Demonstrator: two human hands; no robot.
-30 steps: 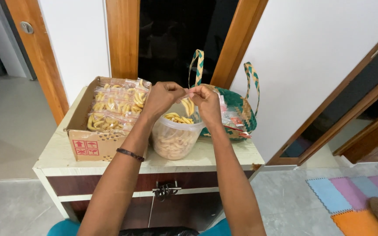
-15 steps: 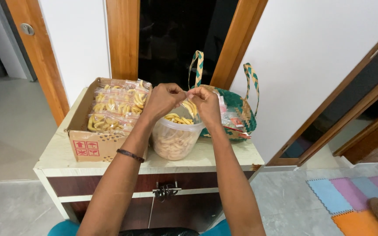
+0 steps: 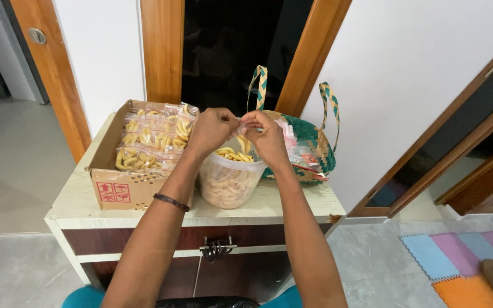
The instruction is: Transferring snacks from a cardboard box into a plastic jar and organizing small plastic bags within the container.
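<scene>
My left hand [image 3: 211, 130] and my right hand [image 3: 263, 134] both pinch the top edge of a small clear plastic bag [image 3: 243, 141] with a few yellow curved snacks inside. The bag hangs just above a clear plastic tub [image 3: 230, 181] filled with the same snacks. The fingertips of the two hands nearly meet over the bag's mouth. A dark bracelet sits on my left wrist.
A cardboard box [image 3: 122, 185] at the left holds several filled snack bags [image 3: 150, 140]. A woven green basket [image 3: 309, 142] with striped handles stands behind my right hand. All rest on a pale cabinet top [image 3: 75, 202]; dark doorway behind, foam mats on the floor at right.
My right hand has slid left along the bag's top edge toward my left hand. The bag stays over the tub.
</scene>
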